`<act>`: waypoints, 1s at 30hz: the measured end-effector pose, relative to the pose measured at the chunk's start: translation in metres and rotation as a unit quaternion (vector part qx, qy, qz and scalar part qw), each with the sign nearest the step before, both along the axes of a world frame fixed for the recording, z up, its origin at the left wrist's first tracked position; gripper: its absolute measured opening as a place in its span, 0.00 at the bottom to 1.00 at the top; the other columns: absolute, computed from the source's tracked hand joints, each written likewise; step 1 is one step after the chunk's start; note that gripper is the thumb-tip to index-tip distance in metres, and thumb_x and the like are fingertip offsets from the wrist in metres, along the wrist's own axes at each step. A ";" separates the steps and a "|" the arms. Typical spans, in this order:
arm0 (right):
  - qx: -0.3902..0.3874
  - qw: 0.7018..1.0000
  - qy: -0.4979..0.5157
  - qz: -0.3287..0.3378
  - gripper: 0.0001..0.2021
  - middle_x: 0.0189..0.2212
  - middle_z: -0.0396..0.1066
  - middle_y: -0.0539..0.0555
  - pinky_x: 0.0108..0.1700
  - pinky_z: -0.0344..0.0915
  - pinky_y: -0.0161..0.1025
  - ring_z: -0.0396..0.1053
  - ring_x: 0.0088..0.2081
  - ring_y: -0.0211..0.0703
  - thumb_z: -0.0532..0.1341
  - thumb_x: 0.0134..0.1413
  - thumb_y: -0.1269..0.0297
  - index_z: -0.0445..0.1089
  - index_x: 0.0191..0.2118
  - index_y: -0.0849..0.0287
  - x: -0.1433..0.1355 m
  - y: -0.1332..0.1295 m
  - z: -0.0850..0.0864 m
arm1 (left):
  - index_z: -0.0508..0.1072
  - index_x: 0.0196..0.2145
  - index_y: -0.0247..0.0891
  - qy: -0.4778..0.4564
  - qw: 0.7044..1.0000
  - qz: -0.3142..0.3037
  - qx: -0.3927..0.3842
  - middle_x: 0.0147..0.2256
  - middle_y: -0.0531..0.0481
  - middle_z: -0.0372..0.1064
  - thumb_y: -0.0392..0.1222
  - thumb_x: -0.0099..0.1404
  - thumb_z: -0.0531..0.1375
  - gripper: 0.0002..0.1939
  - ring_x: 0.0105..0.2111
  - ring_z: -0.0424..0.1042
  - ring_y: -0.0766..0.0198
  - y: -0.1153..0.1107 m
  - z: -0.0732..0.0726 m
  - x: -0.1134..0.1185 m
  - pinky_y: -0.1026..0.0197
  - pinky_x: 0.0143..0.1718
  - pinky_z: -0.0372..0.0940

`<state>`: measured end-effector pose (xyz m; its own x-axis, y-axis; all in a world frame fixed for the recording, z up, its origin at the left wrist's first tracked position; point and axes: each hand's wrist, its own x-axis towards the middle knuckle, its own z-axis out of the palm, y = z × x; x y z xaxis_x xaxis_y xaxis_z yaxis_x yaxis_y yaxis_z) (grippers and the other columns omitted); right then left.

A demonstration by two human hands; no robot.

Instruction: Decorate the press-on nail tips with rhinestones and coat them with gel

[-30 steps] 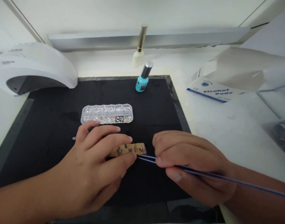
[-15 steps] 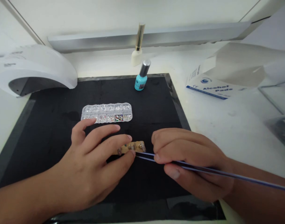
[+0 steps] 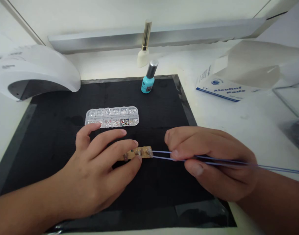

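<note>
My left hand (image 3: pixel 102 169) pinches a small tan strip (image 3: pixel 146 153) between thumb and index finger, its other fingers spread over the black mat. Small brownish knobs sit along the strip; its left part is hidden by my fingers. My right hand (image 3: pixel 210 160) is closed around blue-purple tweezers (image 3: pixel 161 154) pointing left. The tweezer tips are apart and lie at the strip's right end, by the last knob; whether they touch it I cannot tell. Just beyond my left fingertips lies a clear compartment case (image 3: pixel 112 117) of tiny rhinestones, some of them coloured.
On the black mat (image 3: pixel 159 111) stands a turquoise polish bottle (image 3: pixel 147 85). Behind it is a cream bottle with a gold cap (image 3: pixel 143 58). A white nail lamp (image 3: pixel 46 68) is at the left, and an open alcohol pads box (image 3: pixel 220 85) at the right.
My right hand has drawn the tweezers a little right and up, so their tips have gone from beside my left thumb to the strip's right end. My left hand stays in place.
</note>
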<state>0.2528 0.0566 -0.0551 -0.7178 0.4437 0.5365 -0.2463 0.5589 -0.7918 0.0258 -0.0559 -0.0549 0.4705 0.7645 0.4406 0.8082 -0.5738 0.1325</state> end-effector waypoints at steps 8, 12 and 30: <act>-0.009 1.000 -0.002 0.000 0.06 0.28 0.70 0.55 0.30 0.68 0.39 0.67 0.29 0.39 0.56 0.63 0.70 0.71 0.39 0.62 0.000 0.000 0.000 | 0.75 0.45 0.44 0.002 1.000 0.002 -0.009 0.48 0.48 0.73 0.36 0.65 0.59 0.11 0.53 0.66 0.49 0.000 0.001 0.000 0.38 0.60 0.47; -0.014 1.000 -0.007 -0.004 0.06 0.28 0.70 0.55 0.30 0.67 0.40 0.68 0.29 0.39 0.57 0.63 0.71 0.72 0.39 0.61 -0.001 0.000 0.000 | 0.74 0.45 0.44 0.006 1.000 0.000 -0.013 0.48 0.48 0.73 0.35 0.65 0.60 0.11 0.53 0.66 0.49 0.000 0.002 0.000 0.37 0.60 0.48; -0.022 1.000 0.005 -0.009 0.05 0.28 0.71 0.54 0.29 0.67 0.39 0.67 0.28 0.38 0.58 0.60 0.72 0.72 0.38 0.61 0.001 -0.001 0.000 | 0.74 0.43 0.43 -0.041 0.999 0.012 -0.023 0.48 0.46 0.71 0.35 0.65 0.60 0.09 0.51 0.66 0.48 -0.002 0.004 -0.003 0.34 0.56 0.51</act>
